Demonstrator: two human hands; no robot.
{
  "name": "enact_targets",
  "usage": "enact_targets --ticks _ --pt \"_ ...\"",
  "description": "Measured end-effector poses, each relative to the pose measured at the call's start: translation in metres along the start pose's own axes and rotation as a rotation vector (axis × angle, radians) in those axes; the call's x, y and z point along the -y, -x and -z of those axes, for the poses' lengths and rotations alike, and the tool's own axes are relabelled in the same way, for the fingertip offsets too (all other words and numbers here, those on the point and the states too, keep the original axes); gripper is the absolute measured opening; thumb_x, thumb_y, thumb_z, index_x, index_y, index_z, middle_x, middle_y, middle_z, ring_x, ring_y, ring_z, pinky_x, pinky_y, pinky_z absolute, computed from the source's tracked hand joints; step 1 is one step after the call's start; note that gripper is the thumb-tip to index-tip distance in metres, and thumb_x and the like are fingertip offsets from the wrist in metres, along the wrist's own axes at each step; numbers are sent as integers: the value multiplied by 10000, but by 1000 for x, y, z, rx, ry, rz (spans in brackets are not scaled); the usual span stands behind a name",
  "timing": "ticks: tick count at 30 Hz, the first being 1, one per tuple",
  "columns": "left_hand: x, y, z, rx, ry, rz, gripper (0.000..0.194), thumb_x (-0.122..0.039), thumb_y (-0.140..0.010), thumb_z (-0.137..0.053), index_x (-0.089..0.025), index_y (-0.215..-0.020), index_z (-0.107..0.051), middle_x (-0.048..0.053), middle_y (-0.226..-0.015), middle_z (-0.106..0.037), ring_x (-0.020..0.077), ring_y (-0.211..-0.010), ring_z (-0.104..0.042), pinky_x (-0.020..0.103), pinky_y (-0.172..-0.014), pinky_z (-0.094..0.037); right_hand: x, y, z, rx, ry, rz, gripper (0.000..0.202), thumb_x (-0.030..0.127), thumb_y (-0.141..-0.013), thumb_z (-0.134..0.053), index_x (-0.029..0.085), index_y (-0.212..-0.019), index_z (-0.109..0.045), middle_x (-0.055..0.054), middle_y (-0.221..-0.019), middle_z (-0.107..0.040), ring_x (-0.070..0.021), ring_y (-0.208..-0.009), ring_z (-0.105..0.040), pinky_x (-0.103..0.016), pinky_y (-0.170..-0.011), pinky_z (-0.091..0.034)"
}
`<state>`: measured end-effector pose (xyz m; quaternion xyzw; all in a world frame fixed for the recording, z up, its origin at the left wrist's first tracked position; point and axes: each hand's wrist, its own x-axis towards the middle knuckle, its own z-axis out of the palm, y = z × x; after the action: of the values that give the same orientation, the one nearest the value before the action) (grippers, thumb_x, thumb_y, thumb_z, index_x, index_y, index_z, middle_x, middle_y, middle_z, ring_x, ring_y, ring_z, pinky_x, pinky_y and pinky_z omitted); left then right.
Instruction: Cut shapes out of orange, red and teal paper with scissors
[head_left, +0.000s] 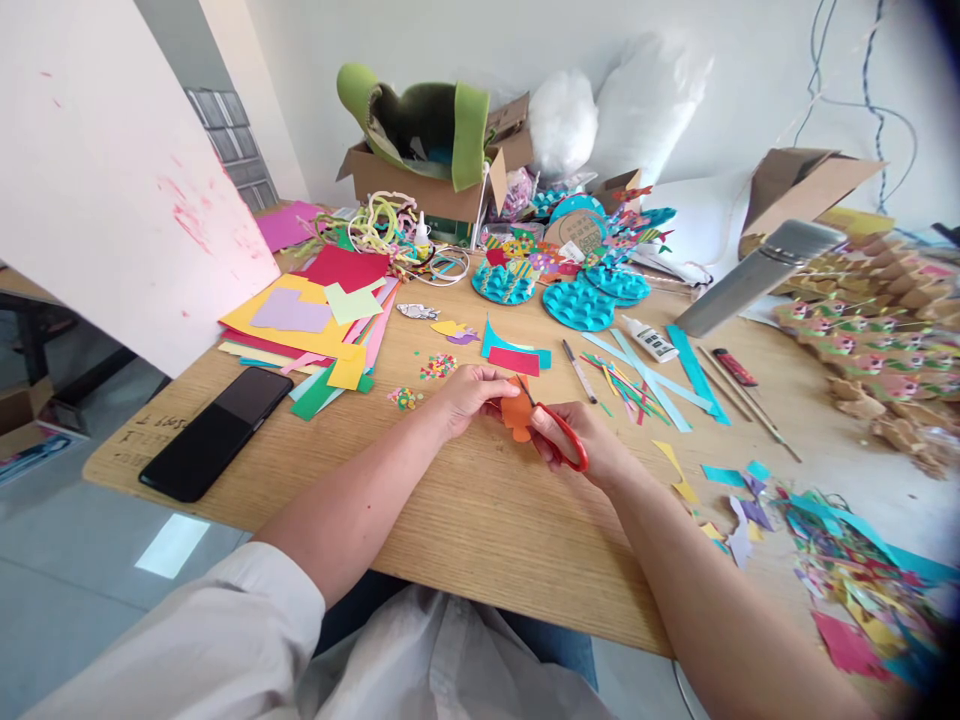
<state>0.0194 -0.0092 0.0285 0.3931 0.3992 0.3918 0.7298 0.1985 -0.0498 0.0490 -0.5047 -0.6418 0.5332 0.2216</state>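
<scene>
Between my hands, above the front middle of the wooden table (450,520), is a small piece of orange paper (516,412) with a partly wavy outline. My left hand (478,398) pinches it from the left side. In my right hand (581,440) are red-handled scissors (571,437), with fingers through the loops and the blades against the paper's right edge. Just beyond the hands lie a dark pink paper rectangle (514,360) and a blue paper offcut (496,338). Small piles of coloured paper dots (438,366) sit to the left.
Left are stacked coloured sheets (300,310) and a black phone (214,435). Right are paper strips (637,385), a glue bottle (651,340), a grey flask (757,280) and a heap of scraps (862,570). Blue egg-tray crafts (577,305) and a cardboard box (420,190) stand behind.
</scene>
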Motion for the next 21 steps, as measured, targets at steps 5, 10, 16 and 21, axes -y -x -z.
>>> enact_targets --ticks 5,10,16,21 --pt "0 0 0 4 11 7 172 -206 -630 -780 -106 -699 -658 32 -651 -664 122 -548 -607 257 -551 -481 -3 -1 0 -1 -15 -7 588 722 -745 -625 169 -560 -554 9 -430 -500 -94 -369 -443 -229 -410 -270" --pt "2 -2 2 5 21 9 211 -223 -629 -803 -103 -718 -655 34 -666 -669 117 -551 -610 257 -565 -486 -4 -1 1 -22 5 -13 594 728 -742 -625 167 -554 -560 13 -413 -486 -90 -355 -418 -231 -406 -251" --pt "2 -2 2 -10 24 -9 173 -204 -663 -769 -101 -760 -669 40 -678 -672 112 -543 -603 242 -536 -469 -3 -1 0 -38 -9 -24 604 744 -727 -630 169 -558 -552 17 -423 -485 -87 -355 -419 -227 -402 -256" --pt "1 -1 2 -10 14 -28 115 -182 -681 -729 -105 -744 -671 36 -656 -667 109 -534 -596 234 -524 -461 -2 -1 -1 -26 -8 -21 610 745 -729 -626 169 -545 -543 12 -423 -489 -86 -354 -422 -226 -401 -254"
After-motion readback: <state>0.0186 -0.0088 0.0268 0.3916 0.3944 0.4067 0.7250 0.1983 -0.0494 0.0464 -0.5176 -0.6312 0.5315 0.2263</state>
